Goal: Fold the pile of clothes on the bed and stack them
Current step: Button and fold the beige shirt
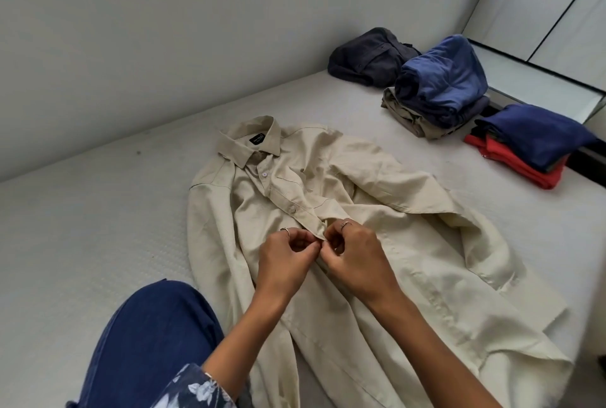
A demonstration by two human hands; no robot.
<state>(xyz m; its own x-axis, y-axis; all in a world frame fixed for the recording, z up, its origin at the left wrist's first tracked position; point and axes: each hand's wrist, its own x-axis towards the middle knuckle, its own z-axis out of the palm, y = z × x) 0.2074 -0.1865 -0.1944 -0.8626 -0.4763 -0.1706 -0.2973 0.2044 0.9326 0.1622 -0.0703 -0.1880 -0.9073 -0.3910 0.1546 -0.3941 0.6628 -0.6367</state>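
A beige button-up shirt (377, 204) lies spread face up on the white bed (98, 211), collar toward the wall. My left hand (285, 260) and my right hand (354, 253) meet at the shirt's front placket, near mid-chest. Both pinch the placket edges between thumb and fingers, at a button that the fingers hide. Two buttons above them are fastened. A folded stack of blue and khaki clothes (439, 89) sits at the back right. A second folded stack, navy on red (531, 145), lies near the bed's right edge.
A dark grey unfolded garment (367, 56) is bunched against the wall at the back. My knee in blue trousers (147, 342) rests on the bed at the lower left. A grey wall runs along the far side; a dark frame edges the bed's right.
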